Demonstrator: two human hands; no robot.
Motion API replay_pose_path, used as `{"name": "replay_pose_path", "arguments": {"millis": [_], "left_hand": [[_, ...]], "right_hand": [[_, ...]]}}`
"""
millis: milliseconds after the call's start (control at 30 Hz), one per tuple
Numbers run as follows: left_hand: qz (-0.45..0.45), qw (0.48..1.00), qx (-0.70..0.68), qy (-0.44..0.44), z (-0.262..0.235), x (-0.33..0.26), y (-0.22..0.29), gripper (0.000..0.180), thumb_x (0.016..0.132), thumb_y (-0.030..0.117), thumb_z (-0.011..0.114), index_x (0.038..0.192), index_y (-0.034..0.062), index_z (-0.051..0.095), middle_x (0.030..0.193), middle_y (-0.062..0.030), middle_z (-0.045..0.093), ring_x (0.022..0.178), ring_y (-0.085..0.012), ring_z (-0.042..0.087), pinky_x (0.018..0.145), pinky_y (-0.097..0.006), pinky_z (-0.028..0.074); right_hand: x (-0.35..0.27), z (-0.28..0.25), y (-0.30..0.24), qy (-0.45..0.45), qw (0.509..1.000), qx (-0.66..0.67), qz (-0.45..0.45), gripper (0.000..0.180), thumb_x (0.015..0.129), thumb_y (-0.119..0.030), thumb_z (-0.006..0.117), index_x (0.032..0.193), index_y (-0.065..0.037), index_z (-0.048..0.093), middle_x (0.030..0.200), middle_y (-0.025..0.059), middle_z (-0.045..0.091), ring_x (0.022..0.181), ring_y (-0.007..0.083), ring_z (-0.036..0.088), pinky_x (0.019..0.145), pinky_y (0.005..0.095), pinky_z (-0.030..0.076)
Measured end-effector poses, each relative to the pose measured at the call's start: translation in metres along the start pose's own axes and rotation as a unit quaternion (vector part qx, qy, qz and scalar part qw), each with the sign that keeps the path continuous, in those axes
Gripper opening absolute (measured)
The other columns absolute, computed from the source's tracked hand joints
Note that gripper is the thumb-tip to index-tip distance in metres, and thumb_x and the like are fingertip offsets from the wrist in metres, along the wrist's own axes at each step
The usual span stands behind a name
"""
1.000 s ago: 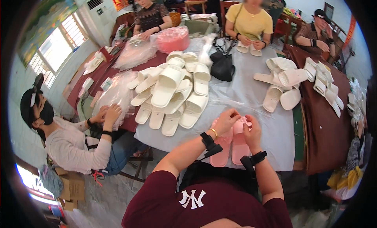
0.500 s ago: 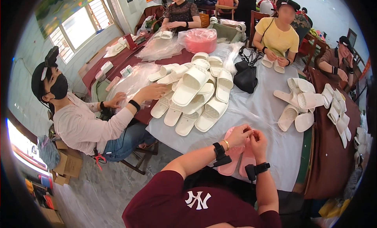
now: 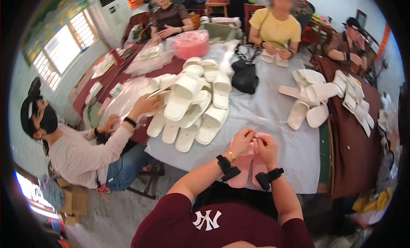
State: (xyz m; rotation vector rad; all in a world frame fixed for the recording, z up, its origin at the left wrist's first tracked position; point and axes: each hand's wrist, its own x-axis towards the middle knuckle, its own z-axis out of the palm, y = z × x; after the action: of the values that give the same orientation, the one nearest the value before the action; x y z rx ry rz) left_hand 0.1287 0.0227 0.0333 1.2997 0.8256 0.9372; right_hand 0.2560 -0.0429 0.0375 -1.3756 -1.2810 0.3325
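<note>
A pair of pink slippers [image 3: 240, 174] lies side by side at the near edge of the table, toes away from me. Over their straps my left hand [image 3: 241, 142] and my right hand [image 3: 267, 150] meet, fingertips pinched close together. Whatever is between the fingers is too small to make out. Both wrists carry black straps with small black boxes. Just beyond and to the left rises a heap of white slippers [image 3: 181, 100], stacked over one another.
White plastic sheeting [image 3: 273, 115] covers the table. More white slippers [image 3: 311, 92] lie at the right. A pink bundle [image 3: 191, 44] and a black bag [image 3: 244, 77] stand farther back. At the left a co-worker's hand [image 3: 146, 105] reaches to the heap; other people sit around the table.
The whole view has shifted, so the table things sit farther left. The left co-worker's hand has moved at the heap's edge and appears to hold a white slipper. My hands remain together over the pink slippers.
</note>
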Motion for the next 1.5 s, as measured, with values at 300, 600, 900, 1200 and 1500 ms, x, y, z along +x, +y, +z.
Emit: {"name": "replay_pose_path", "arguments": {"millis": [300,600,900,1200,1500], "left_hand": [[-0.011,0.998,0.057,-0.008,0.001,0.0,0.007,0.02,0.092,0.019,0.057,0.096,0.0009,0.064,0.079,-0.0007,0.062,0.07,-0.007,0.054,0.064,-0.022,0.046],[-0.048,0.996,-0.075,-0.03,-0.005,0.01,0.005,0.018,0.094,0.015,0.054,0.1,-0.0004,0.063,0.078,-0.0007,0.059,0.066,-0.0054,0.05,0.061,-0.018,0.044],[-0.05,0.996,-0.057,-0.045,-0.006,0.001,0.008,0.017,0.094,0.011,0.053,0.104,-0.0001,0.062,0.084,-0.0018,0.061,0.072,-0.0067,0.055,0.067,-0.019,0.048],[-0.049,0.996,-0.066,-0.032,-0.003,0.001,0.008,0.018,0.094,0.01,0.053,0.106,0.0004,0.061,0.087,-0.002,0.062,0.077,-0.0074,0.057,0.072,-0.02,0.049],[-0.04,0.998,-0.035,-0.04,-0.003,0.002,0.012,0.018,0.091,0.009,0.056,0.105,-0.0014,0.06,0.091,-0.0042,0.063,0.082,-0.0107,0.059,0.076,-0.024,0.049]], "right_hand": [[0.004,-0.003,-0.012,0.006,0.999,-0.024,0.042,0.007,0.077,-0.004,0.063,0.083,-0.002,0.066,0.083,0.0133,0.065,0.077,0.0286,0.061,0.069,0.0361,0.048],[0.006,-0.003,-0.009,0.016,0.999,0.001,0.048,0.008,0.078,-0.006,0.064,0.083,0.0,0.066,0.084,0.0123,0.066,0.075,0.0243,0.062,0.068,0.0322,0.05],[0.002,-0.003,-0.013,0.013,0.999,-0.005,0.046,0.007,0.078,-0.004,0.064,0.083,0.0,0.066,0.083,0.0119,0.066,0.073,0.0231,0.062,0.066,0.0316,0.049],[0.003,-0.005,-0.014,0.009,0.999,-0.002,0.042,0.008,0.078,-0.005,0.064,0.084,0.0,0.066,0.081,0.0115,0.066,0.069,0.0216,0.062,0.064,0.0305,0.049],[0.006,-0.004,-0.014,0.006,0.999,-0.017,0.045,0.009,0.078,-0.006,0.064,0.085,0.0,0.067,0.08,0.0118,0.066,0.07,0.0222,0.063,0.064,0.031,0.05]]}}
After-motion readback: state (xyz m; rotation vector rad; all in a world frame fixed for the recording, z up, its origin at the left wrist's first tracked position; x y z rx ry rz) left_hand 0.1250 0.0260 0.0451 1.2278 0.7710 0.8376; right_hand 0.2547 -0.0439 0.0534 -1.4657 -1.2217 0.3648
